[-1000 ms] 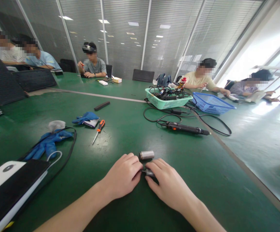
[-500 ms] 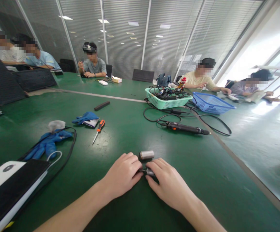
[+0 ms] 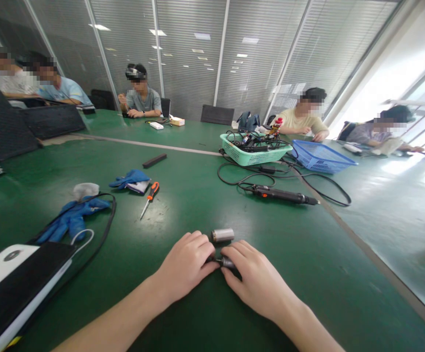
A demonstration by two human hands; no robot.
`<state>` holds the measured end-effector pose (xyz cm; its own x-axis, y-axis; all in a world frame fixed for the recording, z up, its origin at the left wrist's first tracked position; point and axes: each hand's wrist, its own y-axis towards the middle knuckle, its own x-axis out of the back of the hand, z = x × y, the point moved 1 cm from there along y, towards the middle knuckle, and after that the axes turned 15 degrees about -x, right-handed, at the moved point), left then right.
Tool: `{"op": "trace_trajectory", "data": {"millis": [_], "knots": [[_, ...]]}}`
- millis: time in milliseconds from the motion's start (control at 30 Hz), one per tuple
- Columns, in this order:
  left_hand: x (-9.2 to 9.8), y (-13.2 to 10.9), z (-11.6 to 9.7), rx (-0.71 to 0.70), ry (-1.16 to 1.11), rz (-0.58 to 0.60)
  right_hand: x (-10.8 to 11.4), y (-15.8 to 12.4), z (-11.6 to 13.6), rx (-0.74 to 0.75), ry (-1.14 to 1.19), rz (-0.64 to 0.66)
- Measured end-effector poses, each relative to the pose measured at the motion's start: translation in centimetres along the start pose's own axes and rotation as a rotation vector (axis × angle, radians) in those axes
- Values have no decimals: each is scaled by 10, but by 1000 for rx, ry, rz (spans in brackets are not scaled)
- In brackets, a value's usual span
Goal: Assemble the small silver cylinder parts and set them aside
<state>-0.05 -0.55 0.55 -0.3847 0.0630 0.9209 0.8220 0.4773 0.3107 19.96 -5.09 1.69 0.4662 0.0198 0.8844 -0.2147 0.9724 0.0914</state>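
My left hand (image 3: 186,264) and my right hand (image 3: 253,277) meet low on the green table (image 3: 183,205), knuckles up and fingers curled. Between their fingertips they pinch a small dark metal part (image 3: 225,262), mostly hidden by the fingers. A short silver metal cylinder (image 3: 223,235) lies on the table just beyond the fingertips, untouched.
An orange-handled screwdriver (image 3: 150,197), blue gloves (image 3: 74,216) and a black cable lie to the left. A black and white device (image 3: 12,283) sits at the near left. Beyond are an electric screwdriver (image 3: 284,195), a green basket (image 3: 253,148) and a blue basket (image 3: 320,156). Several people sit around the table.
My hands have barely moved; the fingertips have shifted slightly on the small part. A person at the far right has pulled an arm back.
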Motion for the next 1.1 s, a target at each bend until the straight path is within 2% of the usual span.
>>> {"op": "trace_trajectory", "data": {"millis": [567,867,1000,1100], "knots": [[-4,-1,0,-12,20,-1,3,-1,2,42,-16,21],[-4,1,-2,-19,-35,43,7,1,1,112,-59,38],[1,2,-8,-38,-94,65,15,2,-9,141,-105,26],[3,1,-12,-36,-84,60,24,6,-33,108,-141,9]]}}
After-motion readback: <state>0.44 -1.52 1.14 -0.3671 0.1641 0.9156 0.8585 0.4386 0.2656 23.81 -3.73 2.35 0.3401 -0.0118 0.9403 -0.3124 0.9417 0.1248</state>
